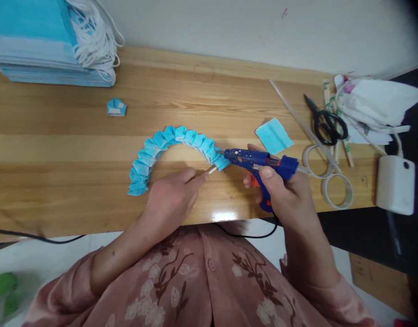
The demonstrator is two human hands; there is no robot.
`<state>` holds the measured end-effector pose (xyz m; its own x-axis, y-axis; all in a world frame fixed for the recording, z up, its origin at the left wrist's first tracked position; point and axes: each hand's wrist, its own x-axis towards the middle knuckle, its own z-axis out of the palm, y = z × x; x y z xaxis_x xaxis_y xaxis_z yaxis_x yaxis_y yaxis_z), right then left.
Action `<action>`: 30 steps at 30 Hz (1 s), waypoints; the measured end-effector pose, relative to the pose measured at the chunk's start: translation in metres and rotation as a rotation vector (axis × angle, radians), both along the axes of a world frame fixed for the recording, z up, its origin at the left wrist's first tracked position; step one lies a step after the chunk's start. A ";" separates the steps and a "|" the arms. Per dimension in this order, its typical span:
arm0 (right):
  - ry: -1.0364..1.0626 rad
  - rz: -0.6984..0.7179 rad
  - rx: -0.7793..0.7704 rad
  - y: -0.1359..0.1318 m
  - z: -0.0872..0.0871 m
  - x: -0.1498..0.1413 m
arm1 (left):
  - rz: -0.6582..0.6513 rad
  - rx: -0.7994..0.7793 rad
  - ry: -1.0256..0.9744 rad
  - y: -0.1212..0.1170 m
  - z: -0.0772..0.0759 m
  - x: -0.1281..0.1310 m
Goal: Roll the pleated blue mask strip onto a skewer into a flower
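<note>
An arc of blue pleated pieces [169, 137] lies on the wooden table, curving from lower left to right. My right hand [280, 186] is wrapped around a blue glue gun [248, 158] with an orange trigger. Its nozzle meets the right end of the arc. A clear glue stick [302, 169] sticks out of the gun's back. My left hand [176, 193] is closed around a thin pale stick [212, 170], whose tip is at the lower edge of the arc's right end; whether it touches is unclear. Beyond the gun lies a blue square piece [274, 135].
A stack of blue face masks [55, 50] with white ear loops fills the back left. Near it sits a small folded blue piece [116, 107]. Black scissors [326, 122], tape rolls [337, 191], a long clear stick [293, 113] and a white box [395, 185] occupy the right.
</note>
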<state>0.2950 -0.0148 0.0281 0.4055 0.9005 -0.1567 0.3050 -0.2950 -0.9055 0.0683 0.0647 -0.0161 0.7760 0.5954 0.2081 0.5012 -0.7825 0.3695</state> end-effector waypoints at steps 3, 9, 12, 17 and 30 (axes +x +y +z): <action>-0.003 0.008 -0.006 0.001 -0.001 0.000 | 0.001 0.001 -0.005 0.000 -0.001 0.000; -0.017 0.028 0.007 0.003 -0.001 -0.001 | 0.000 -0.003 -0.022 0.000 -0.001 0.000; -0.014 0.011 -0.004 0.003 0.002 -0.003 | 0.002 -0.012 -0.020 0.000 -0.001 0.000; -0.027 0.019 -0.032 0.001 0.003 -0.001 | 0.002 -0.015 -0.004 0.000 -0.001 0.000; -0.111 0.008 -0.057 0.002 0.004 0.002 | 0.001 -0.004 -0.016 0.000 -0.002 0.000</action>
